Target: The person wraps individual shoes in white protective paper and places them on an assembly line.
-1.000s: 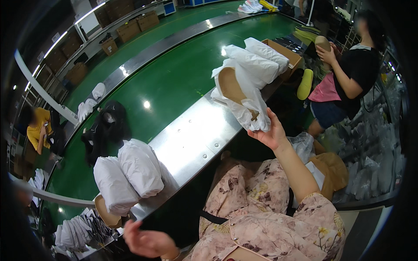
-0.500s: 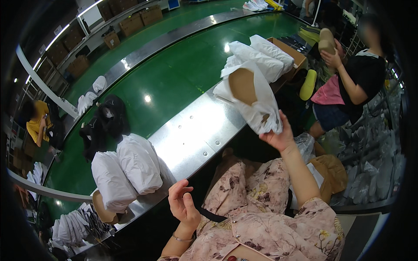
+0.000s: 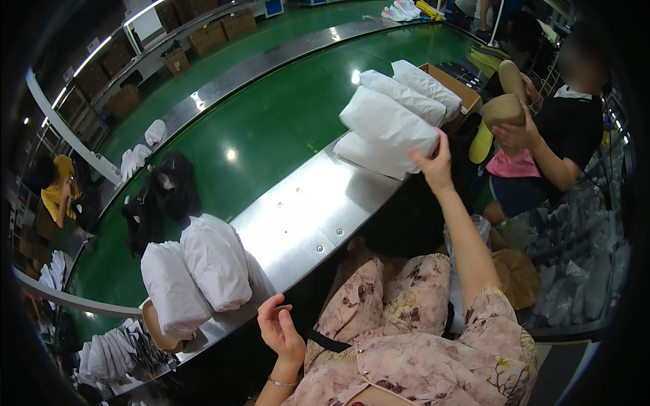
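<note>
My right hand (image 3: 435, 164) reaches over the metal ledge (image 3: 291, 210) and grips the near end of a white-wrapped shoe form (image 3: 389, 125). Its smooth white top faces up, and the fingers on its far side are hidden. Beneath it, another white-wrapped piece (image 3: 369, 155) lies on the ledge. Beyond stand more white-wrapped shoe forms (image 3: 406, 96) in a row. Low by the ledge's near edge, my left hand (image 3: 281, 331) holds nothing, its fingers loosely bent and apart. To its left sit two white-wrapped shoe forms (image 3: 215, 264) side by side.
Black shoes (image 3: 172, 183) rest on the green belt (image 3: 271, 128). A tan piece (image 3: 159, 328) and a stack of white pieces (image 3: 105, 355) lie at lower left. At right, a co-worker (image 3: 572, 128) handles tan shoe forms (image 3: 504, 111) beside a cardboard box (image 3: 450, 91).
The shoe form in my right hand has turned from tan underside showing to white top up, and moved away onto the row. My left hand has dropped slightly. The co-worker's tan forms have separated.
</note>
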A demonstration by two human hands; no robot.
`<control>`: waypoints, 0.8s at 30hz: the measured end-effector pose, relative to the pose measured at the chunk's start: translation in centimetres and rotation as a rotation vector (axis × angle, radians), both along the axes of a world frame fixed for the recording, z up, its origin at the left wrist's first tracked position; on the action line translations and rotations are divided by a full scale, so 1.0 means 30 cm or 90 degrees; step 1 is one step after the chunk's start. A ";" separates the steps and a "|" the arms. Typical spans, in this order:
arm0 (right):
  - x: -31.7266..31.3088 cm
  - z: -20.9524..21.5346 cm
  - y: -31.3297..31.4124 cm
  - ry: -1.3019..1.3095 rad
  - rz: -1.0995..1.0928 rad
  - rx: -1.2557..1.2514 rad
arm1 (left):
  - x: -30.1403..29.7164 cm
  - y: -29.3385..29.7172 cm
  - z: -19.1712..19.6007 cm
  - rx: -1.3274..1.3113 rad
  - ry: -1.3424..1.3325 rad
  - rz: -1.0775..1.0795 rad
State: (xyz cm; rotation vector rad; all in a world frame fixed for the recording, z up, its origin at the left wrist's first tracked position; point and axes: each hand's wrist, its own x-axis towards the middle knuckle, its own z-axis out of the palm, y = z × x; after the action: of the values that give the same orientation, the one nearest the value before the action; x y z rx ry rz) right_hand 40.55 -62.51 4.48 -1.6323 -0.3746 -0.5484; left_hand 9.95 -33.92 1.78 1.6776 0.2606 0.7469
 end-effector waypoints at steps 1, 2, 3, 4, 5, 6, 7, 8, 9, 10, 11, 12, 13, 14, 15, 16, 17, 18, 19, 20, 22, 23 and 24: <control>-0.021 -0.005 0.043 0.012 0.020 0.010 | -0.001 0.005 -0.007 -0.003 0.004 0.008; -0.045 -0.010 0.089 0.025 0.039 0.021 | 0.000 0.007 -0.014 -0.005 0.009 0.015; -0.071 -0.021 0.124 -0.012 -0.002 -0.086 | 0.000 0.005 -0.017 -0.027 0.031 0.014; -0.091 -0.041 0.153 -0.048 -0.044 -0.191 | 0.008 -0.004 -0.019 -0.037 0.029 0.005; -0.101 -0.076 0.176 -0.036 -0.035 -0.210 | 0.018 -0.018 -0.023 -0.047 0.028 -0.003; -0.113 -0.114 0.191 -0.023 -0.029 -0.230 | 0.029 -0.032 -0.026 -0.058 0.027 -0.016; -0.139 -0.147 0.219 -0.007 -0.034 -0.243 | 0.042 -0.042 -0.030 -0.048 0.025 -0.036; -0.159 -0.178 0.246 0.008 -0.038 -0.256 | 0.055 -0.050 -0.029 -0.042 0.025 -0.049; -0.160 -0.209 0.264 -0.068 -0.076 -0.303 | 0.068 -0.058 -0.027 -0.037 0.025 -0.063; -0.155 -0.236 0.276 -0.082 -0.111 -0.313 | 0.077 -0.064 -0.028 -0.033 0.025 -0.078; -0.148 -0.260 0.282 -0.050 -0.138 -0.293 | 0.086 -0.065 -0.035 -0.019 0.019 -0.080; -0.145 -0.250 0.306 -0.019 -0.158 -0.270 | 0.088 -0.060 -0.036 -0.018 0.016 -0.071; -0.148 -0.237 0.313 -0.017 -0.114 -0.236 | 0.087 -0.057 -0.037 -0.017 0.013 -0.064; -0.157 -0.223 0.310 -0.016 -0.072 -0.201 | 0.086 -0.054 -0.037 -0.015 0.009 -0.057; -0.174 -0.177 0.310 -0.016 -0.028 -0.169 | 0.081 -0.046 -0.038 -0.007 0.010 -0.044; -0.177 -0.121 0.292 -0.004 0.005 -0.158 | 0.077 -0.039 -0.043 -0.015 0.021 -0.038; -0.165 -0.031 0.267 0.009 0.037 -0.145 | 0.074 -0.034 -0.046 -0.022 0.033 -0.034; -0.111 0.139 0.254 -0.059 0.132 0.088 | 0.073 -0.030 -0.049 -0.029 0.046 -0.028; -0.098 0.237 0.218 -0.052 0.130 0.128 | 0.075 -0.034 -0.044 -0.028 0.048 -0.017; -0.088 0.331 0.196 -0.056 0.122 0.157 | 0.074 -0.029 -0.048 -0.022 0.048 -0.011; -0.080 0.460 0.131 -0.167 0.070 0.074 | 0.074 -0.029 -0.056 -0.014 0.044 -0.011; -0.093 0.492 0.116 -0.182 0.074 0.058 | 0.083 -0.037 -0.055 -0.026 0.048 -0.020; -0.095 0.505 0.111 -0.196 0.083 0.047 | 0.093 -0.041 -0.052 -0.034 0.052 -0.024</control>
State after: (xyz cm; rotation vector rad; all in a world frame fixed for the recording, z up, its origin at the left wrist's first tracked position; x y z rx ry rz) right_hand 37.70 -59.17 19.64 -1.4431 -0.6759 -0.7081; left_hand 12.73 -35.15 0.23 1.6601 0.3017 0.6393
